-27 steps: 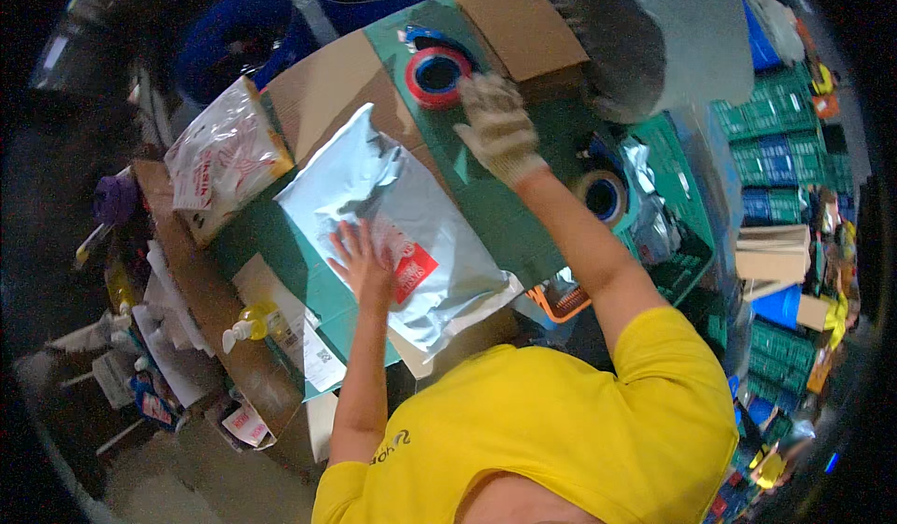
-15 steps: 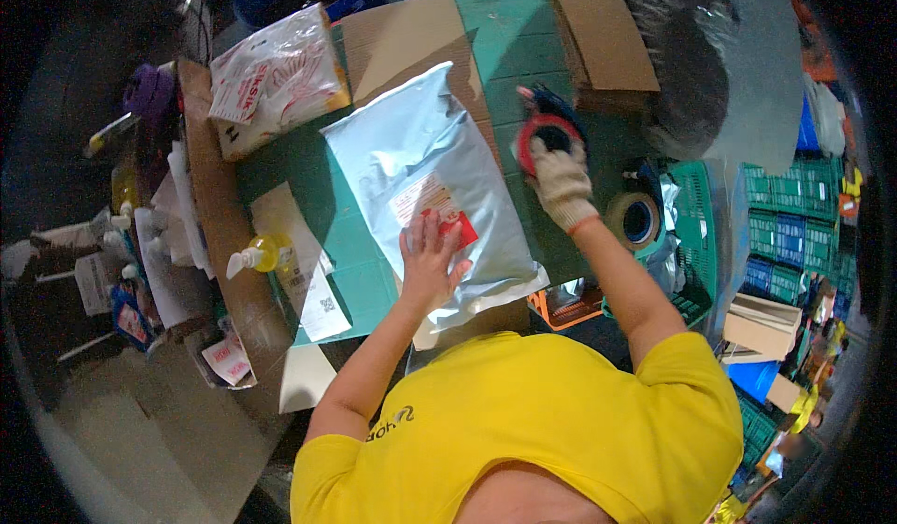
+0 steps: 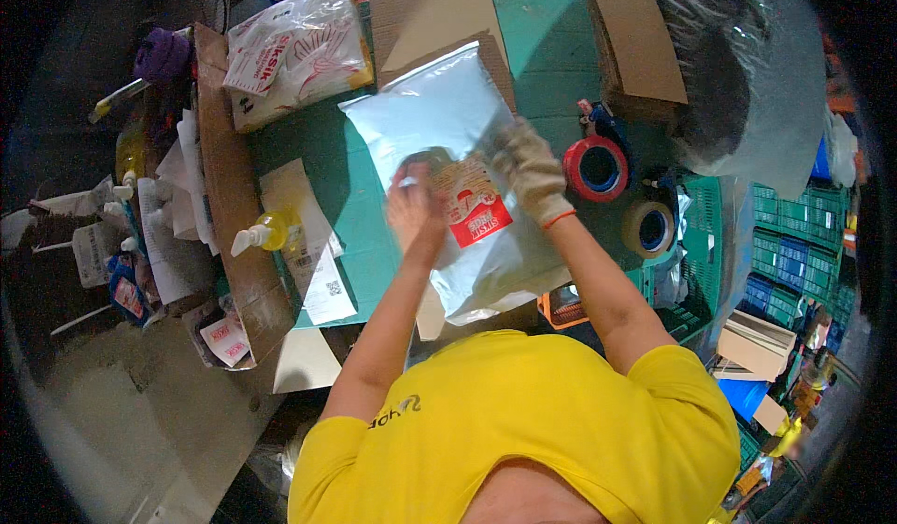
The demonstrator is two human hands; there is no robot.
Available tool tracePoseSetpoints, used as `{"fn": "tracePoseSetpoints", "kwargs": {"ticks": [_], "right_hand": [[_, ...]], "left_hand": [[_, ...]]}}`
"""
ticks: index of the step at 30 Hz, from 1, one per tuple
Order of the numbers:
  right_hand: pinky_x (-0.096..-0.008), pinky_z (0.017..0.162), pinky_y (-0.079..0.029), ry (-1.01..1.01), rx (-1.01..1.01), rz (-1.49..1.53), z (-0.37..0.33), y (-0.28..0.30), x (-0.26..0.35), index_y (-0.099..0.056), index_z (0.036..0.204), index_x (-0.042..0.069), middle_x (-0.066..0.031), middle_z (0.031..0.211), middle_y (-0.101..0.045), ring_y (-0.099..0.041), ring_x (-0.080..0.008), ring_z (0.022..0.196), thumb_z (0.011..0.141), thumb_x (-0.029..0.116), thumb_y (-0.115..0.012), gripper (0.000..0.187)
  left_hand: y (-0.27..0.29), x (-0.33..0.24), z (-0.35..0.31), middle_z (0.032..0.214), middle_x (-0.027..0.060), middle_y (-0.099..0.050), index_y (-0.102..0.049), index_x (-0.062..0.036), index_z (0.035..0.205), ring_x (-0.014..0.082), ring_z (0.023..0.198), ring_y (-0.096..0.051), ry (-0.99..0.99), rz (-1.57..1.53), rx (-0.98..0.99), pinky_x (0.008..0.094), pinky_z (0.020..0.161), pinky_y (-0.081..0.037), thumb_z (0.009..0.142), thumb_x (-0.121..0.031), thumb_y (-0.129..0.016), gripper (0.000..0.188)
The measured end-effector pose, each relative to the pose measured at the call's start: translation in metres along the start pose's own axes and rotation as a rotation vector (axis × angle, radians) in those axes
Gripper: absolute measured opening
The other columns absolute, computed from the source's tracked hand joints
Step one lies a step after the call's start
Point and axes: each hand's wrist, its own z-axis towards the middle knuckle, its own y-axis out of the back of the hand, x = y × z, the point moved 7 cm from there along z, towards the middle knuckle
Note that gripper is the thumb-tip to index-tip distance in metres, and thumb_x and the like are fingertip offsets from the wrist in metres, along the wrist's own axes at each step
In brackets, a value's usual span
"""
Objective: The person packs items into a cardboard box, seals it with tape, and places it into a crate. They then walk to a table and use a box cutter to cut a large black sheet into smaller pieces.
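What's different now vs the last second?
Right hand gripped the red tape roll, brought it closer to the tan roll, let go, and moved left to the white bag's edge. Left hand is still at the bag. Pump bottle and plastic-wrapped pack unmoved.

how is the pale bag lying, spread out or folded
Spread out: the pale bag lies broad side up, its far edge straight.

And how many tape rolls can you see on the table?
2: a red roll to the right of the gloved right hand, and a tan roll nearer the person, by the green crate. Others may be hidden.
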Motion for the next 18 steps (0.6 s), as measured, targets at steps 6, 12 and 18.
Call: {"fn": "tracePoseSetpoints", "kwargs": {"ticks": [6,12,18], "right_hand": [[-0.0447,0.088,-0.043,-0.442,0.034,-0.242,0.039,0.012,-0.025,-0.053,0.107,0.006,-0.0215,0.108,-0.057,-0.053,-0.0358,0.105,0.088,0.044,-0.044,0.044],[-0.0406,0.079,-0.044,-0.425,-0.116,0.137,0.049,0.016,-0.034,-0.057,0.095,0.003,-0.0197,0.099,-0.061,-0.057,-0.0379,0.090,0.088,0.040,-0.045,0.040],[-0.0328,0.071,-0.043,-0.152,-0.411,0.654,0.061,0.150,0.028,-0.060,0.093,0.003,-0.0105,0.081,-0.059,-0.054,-0.0213,0.075,0.087,0.040,-0.052,0.038]], "left_hand": [[0.005,0.065,0.008,0.094,0.0226,-0.053,-0.049,0.0004,0.095,0.0390,0.082,-0.053,0.321,0.012,-0.048,0.0459,0.070,-0.042,0.087,-0.030,-0.053,0.032],[0.038,0.043,0.027,0.073,0.0129,-0.055,-0.052,0.0002,0.076,0.0219,0.064,-0.046,0.546,-0.450,-0.036,0.0385,0.059,-0.039,0.087,-0.026,-0.055,0.029],[0.138,-0.015,0.137,0.081,0.0031,-0.059,-0.060,-0.0053,0.090,0.0115,0.070,-0.051,0.372,-1.251,-0.005,0.0265,0.062,-0.039,0.084,-0.026,-0.063,0.022]]}}
